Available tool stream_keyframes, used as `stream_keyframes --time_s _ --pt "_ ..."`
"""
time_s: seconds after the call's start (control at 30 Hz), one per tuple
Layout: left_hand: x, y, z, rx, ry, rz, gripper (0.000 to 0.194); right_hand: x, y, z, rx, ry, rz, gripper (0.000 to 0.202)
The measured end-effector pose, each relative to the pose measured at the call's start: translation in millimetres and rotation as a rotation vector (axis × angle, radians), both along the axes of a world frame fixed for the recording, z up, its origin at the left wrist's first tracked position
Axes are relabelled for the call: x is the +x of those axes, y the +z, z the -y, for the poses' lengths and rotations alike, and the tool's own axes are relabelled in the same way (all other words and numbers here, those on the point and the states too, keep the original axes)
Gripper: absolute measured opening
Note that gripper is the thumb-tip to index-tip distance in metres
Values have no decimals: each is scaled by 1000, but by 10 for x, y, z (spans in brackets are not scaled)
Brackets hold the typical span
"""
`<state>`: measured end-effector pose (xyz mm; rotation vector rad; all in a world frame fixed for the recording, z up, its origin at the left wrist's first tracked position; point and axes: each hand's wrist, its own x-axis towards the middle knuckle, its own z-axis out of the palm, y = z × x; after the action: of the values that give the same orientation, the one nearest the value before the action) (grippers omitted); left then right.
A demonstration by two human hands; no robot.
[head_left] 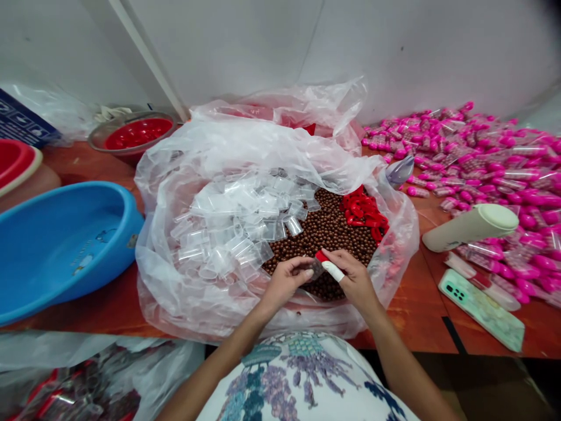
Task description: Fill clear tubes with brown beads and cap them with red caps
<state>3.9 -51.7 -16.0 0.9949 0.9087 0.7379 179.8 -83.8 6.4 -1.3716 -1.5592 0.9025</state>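
Over the heap of small brown balls [333, 225], my two hands meet. Thumb and fingers of my left hand [286, 282] are closed on a small clear plastic tube [314, 269], which looks dark inside. A red cap [321, 256] is pinched in my right hand [354, 279], right at the tube's end; whether it is seated cannot be made out. White tape [333, 271] wraps one right finger. Clear empty tubes [236, 222] are piled left of the balls, and red caps [362, 209] lie at their right. All of these rest in a clear plastic bag [169, 310].
A blue basin [127, 234] stands at the left, with a metal bowl [94, 140] of red pieces behind. Pink-capped filled tubes [482, 158] cover the right side, near a cream bottle [460, 229] and a phone [486, 313]. Below the table edge sits another bag [175, 356].
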Motion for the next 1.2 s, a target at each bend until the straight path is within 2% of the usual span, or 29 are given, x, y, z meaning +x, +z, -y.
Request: stream_keyframes --time_s 0.07,0.23,0.3,0.4,0.53,0.63,0.73,0.97,1.07,1.2 --pt "-12 23 -10 -5 6 -1 34 -3 3 -1 2 2 -13 33" --pt "-35 97 -29 -61 16 6 39 -11 -76 -6 -168 -184 -276 36" --pt "-42 105 -21 -83 25 19 40 0 -111 -6 -256 -175 -386 36" --pt "-52 91 5 -109 30 43 40 24 -109 -3 -328 -135 -396 36" --pt "-62 69 32 -114 14 56 38 24 -39 -10 -267 -142 -292 41" --pt "-62 59 39 -87 8 33 38 -12 -13 -15 -191 -104 -150 30" --pt "-62 49 43 -44 29 -16 38 -44 -34 -11 -96 -58 40 28" --pt "-63 53 54 -25 37 -72 34 70 -105 -3 99 106 329 49" --pt "-52 59 58 -29 44 -70 35 81 -108 12 136 172 453 50" --pt "-42 66 68 -27 45 -61 35 5 -143 39 200 149 609 60"
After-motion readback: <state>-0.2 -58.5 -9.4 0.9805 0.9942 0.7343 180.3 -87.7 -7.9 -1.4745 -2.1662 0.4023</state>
